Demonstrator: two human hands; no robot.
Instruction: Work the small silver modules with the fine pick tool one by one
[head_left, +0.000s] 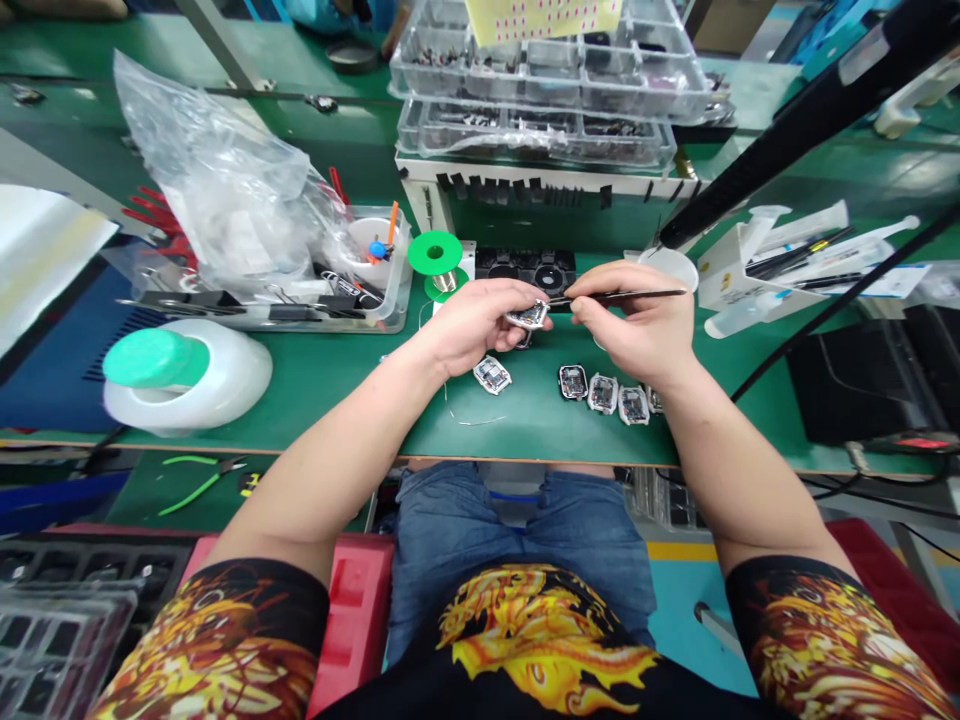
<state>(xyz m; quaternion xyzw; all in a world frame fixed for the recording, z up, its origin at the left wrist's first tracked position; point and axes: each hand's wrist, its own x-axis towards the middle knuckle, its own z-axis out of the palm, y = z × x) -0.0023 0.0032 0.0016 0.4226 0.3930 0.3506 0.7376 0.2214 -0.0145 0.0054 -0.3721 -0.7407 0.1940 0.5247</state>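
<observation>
My left hand [474, 322] is closed around an opened smartwatch case [529, 317], its inner parts facing up. In my right hand [651, 325] is a thin dark pair of tweezers [645, 294], its tip at the top edge of that case. Below my left hand another opened watch case [492, 374] lies on the green mat, near a thin piece of solder wire [484, 421]. Several more watch cases, a dark one [572, 381] among them, sit in a row beneath my right hand. The rightmost is partly hidden by my wrist.
A green solder spool [435, 254] stands behind my left hand, beside a clear bin [390, 312] of tools. At left is a white bottle [232, 375] with a green top. A black tube [780, 120] slants in from the upper right, near a white holder [731, 265] with syringes.
</observation>
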